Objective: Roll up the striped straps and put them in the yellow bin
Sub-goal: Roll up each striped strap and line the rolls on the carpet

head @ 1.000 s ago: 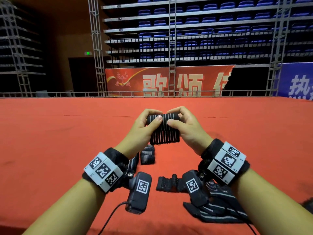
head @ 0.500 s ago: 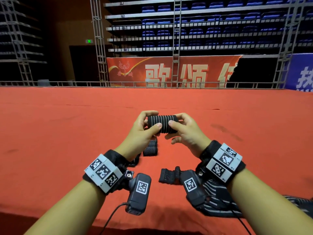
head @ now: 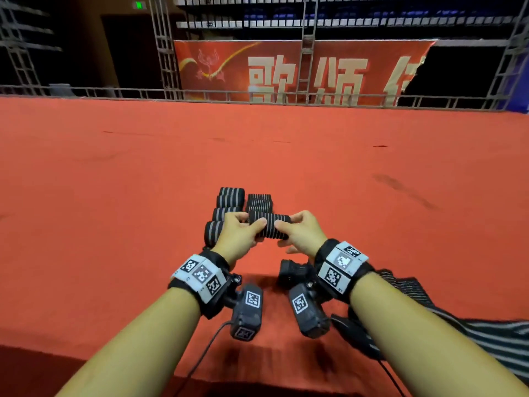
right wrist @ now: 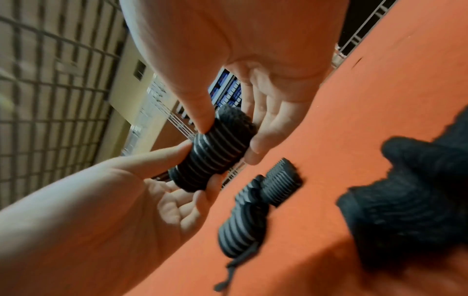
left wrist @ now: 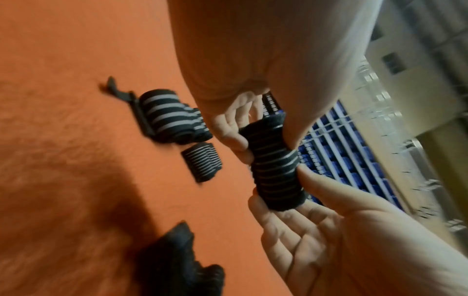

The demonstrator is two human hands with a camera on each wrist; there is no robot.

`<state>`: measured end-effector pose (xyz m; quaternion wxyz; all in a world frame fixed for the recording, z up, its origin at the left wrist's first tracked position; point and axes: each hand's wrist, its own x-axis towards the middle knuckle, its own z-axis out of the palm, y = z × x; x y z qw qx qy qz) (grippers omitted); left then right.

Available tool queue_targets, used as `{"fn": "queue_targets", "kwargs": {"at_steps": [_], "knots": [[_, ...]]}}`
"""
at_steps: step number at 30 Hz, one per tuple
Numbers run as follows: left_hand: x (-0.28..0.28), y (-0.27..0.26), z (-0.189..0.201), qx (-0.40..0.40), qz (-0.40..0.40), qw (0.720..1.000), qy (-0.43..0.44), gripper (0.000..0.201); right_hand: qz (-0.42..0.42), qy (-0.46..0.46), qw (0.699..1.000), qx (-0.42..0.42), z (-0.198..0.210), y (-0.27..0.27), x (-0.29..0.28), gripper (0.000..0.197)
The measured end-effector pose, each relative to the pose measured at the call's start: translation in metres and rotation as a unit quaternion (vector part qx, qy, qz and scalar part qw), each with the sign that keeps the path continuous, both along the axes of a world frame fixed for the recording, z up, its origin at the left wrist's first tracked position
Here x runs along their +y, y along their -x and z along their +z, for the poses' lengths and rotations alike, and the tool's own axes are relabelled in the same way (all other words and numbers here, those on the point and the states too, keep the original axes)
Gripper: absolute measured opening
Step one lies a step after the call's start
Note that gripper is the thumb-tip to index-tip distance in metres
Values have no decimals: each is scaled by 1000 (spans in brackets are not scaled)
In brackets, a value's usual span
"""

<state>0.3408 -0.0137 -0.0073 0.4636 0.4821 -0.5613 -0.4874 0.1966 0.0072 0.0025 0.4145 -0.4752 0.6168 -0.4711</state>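
A black strap with thin grey stripes, wound into a tight roll (head: 269, 229), is held level just above the red cloth. My left hand (head: 249, 224) pinches its left end between thumb and fingers, and my right hand (head: 286, 225) pinches the right end. The wrist views show the same roll (left wrist: 276, 170) (right wrist: 215, 152) with a thumb on top and fingers underneath at each end. Several finished rolls (head: 231, 196) lie on the cloth just beyond and left of my hands. No yellow bin is in view.
Loose striped straps (head: 486, 339) lie in a heap at the lower right under my right forearm, and a dark strap end (head: 292, 273) sits below my right wrist. The red cloth (head: 114, 224) stretches far ahead to a metal railing (head: 257, 94).
The hanging tail of the strap has been wound in, so it is now a full roll. Both hands have carried it down and forward, close to the rolls on the cloth.
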Motion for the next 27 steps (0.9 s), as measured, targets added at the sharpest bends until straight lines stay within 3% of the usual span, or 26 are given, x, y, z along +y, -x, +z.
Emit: {"fn": "queue_targets", "kwargs": {"at_steps": [1,5,7,13,14,17,19,23,25,27], "knots": [[-11,2,-13,-8,1,1000,-24,15,-6,-17,1000,9,-14,-1,-13,34],[-62,8,-65,-22,27,995,-93,22,-36,-61,997,6,-59,-4,-62,24],[-84,14,-81,-38,28,993,-109,19,-54,-76,995,21,-74,-4,-84,28],[-117,26,-93,-97,24,987,-124,16,-65,-109,984,126,-104,1,-141,27],[-126,26,-98,-111,23,986,-124,21,-62,-107,982,141,-109,3,-150,29],[-159,26,-123,-139,26,983,-121,69,-53,-99,980,162,-111,3,-169,35],[-156,27,-114,-149,26,982,-115,77,-62,-92,980,163,-110,1,-176,35],[-139,29,-94,-159,9,980,-117,40,-16,-116,975,188,-101,11,-169,30],[-136,26,-94,-166,-1,980,-107,36,9,-120,971,208,-88,25,-156,30],[-124,24,-88,-168,-2,982,-90,43,33,-118,950,287,-72,42,-137,23]]}}
